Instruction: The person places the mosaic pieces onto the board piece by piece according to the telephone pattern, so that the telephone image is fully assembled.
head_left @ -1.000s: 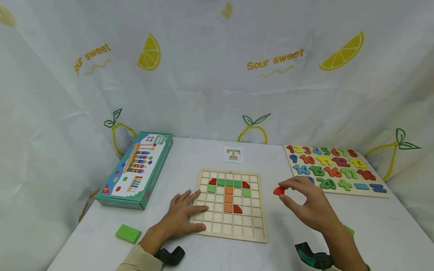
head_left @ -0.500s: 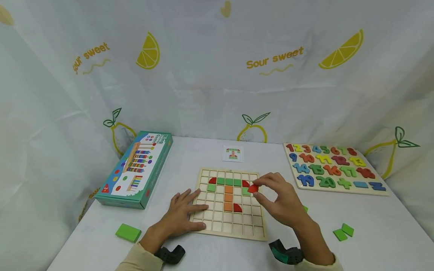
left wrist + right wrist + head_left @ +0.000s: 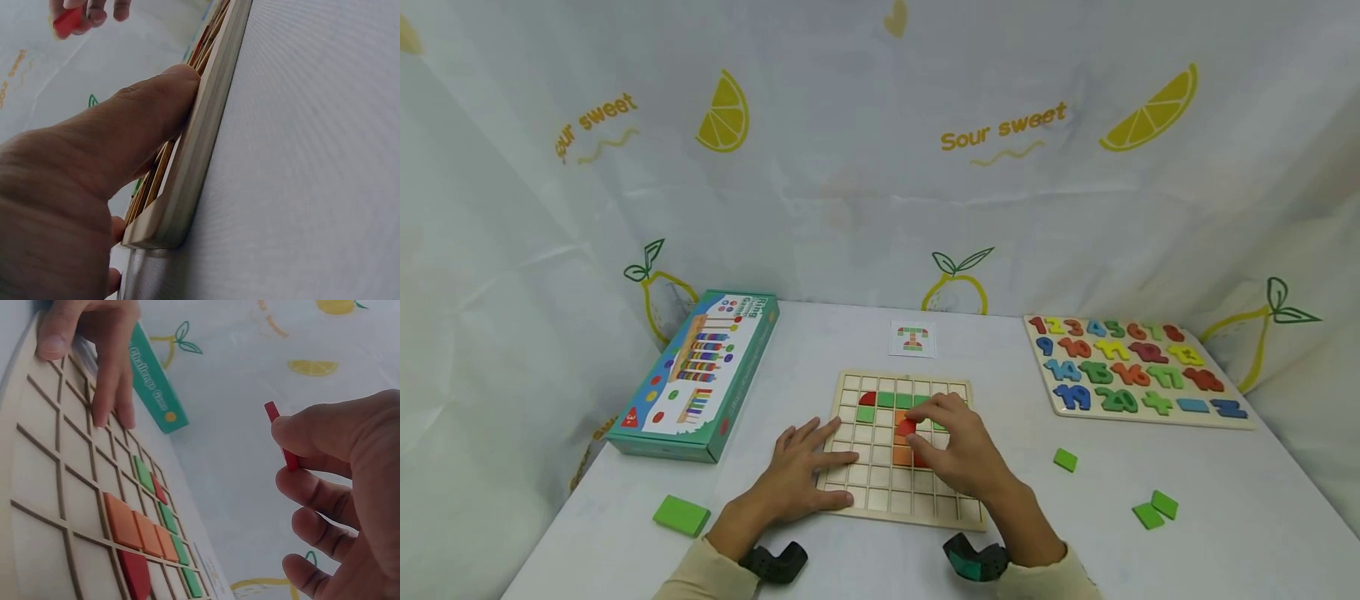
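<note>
A wooden grid board [image 3: 902,506] lies on the table, with green, orange and red tiles set in some cells. My left hand [image 3: 801,473] rests on its left side, fingers spread; the thumb [image 3: 147,103] lies across the board's edge in the left wrist view. Over the middle of the board, my right hand [image 3: 964,452] pinches a red quarter-circle tile [image 3: 906,427] between thumb and forefinger. In the right wrist view this red tile [image 3: 289,457] is raised clear of the board. Another red tile [image 3: 135,573] sits beside the lowest orange tile [image 3: 122,520]. My right hand partly hides the board's right side.
A small pattern card [image 3: 913,339] lies behind the board. To the left are a game box [image 3: 700,375] and a green block [image 3: 682,515]. On the right are a number puzzle [image 3: 1131,367], a single green tile [image 3: 1065,459] and a pair of green tiles [image 3: 1148,515].
My right hand has carried the red quarter-circle tile leftward, from right of the board to over its middle. Green tiles on the right came into sight. The left hand stays put.
</note>
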Demonstrator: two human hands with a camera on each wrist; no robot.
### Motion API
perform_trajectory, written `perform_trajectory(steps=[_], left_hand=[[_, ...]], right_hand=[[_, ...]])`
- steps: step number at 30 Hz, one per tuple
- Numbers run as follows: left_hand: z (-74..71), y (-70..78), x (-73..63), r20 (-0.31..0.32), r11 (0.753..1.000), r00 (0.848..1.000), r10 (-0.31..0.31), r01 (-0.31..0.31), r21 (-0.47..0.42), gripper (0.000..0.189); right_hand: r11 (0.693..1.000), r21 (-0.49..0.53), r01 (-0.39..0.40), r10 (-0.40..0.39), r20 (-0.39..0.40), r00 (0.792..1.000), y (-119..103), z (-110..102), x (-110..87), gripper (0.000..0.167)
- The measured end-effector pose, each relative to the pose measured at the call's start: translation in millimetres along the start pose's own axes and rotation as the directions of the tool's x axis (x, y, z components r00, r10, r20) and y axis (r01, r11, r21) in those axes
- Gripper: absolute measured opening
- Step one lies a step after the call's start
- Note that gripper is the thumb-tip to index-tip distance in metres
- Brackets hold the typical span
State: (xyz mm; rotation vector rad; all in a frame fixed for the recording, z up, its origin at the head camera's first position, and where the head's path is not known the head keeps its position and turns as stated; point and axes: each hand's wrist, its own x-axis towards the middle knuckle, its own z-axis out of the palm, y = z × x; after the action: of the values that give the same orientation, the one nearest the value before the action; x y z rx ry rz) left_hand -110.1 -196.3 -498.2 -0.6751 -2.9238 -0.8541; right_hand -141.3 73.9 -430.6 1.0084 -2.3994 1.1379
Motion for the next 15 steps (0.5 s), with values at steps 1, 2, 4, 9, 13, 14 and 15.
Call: perform_trajectory(steps=[1, 2, 4, 9, 13, 14, 15], left_hand=[[0.1, -0.1, 0.0, -0.001, 1.000, 1.000, 0.001, -0.001, 0.001, 0.058], [0.2, -0.1, -0.1, -0.002, 1.000, 1.000, 0.002, -0.002, 0.002, 0.058], [0.4, -0.1, 0.0, -0.004, 1.000, 1.000, 0.003, -0.003, 0.004, 0.059], [0.5, 0.2, 0.6, -0.003, 1.000, 1.000, 0.006, -0.006, 0.003, 0.059], [0.2, -0.3, 0.4, -0.002, 1.000, 1.000, 0.009, -0.009, 0.013, 0.059], [0.2, -0.5, 0.3, -0.001, 1.000, 1.000, 0.009, -0.009, 0.017, 0.059], [0.1, -0.6, 0.3, -0.002, 1.000, 1.000, 0.010, -0.010, 0.020, 0.059]], right_hand=[[1.000, 0.005, 0.004, -0.004, 0.002, 1.000, 1, 4, 0.4, 0.023], [1.000, 0.007, 0.005, -0.005, 0.005, 1.000, 3, 8, 0.6, 0.023], [1.000, -0.001, 0.011, -0.011, 0.019, 1.000, 6, 16, 0.4, 0.023], [0.998, -0.054, 0.034, -0.031, 0.064, 0.997, 18, 34, -2.7, 0.021], [0.996, -0.078, 0.042, -0.035, 0.087, 0.996, 24, 44, -5.1, 0.019], [0.996, -0.081, 0.037, -0.030, 0.093, 0.995, 26, 46, -5.3, 0.020], [0.995, -0.089, 0.033, -0.024, 0.098, 0.995, 27, 48, -5.6, 0.020]])
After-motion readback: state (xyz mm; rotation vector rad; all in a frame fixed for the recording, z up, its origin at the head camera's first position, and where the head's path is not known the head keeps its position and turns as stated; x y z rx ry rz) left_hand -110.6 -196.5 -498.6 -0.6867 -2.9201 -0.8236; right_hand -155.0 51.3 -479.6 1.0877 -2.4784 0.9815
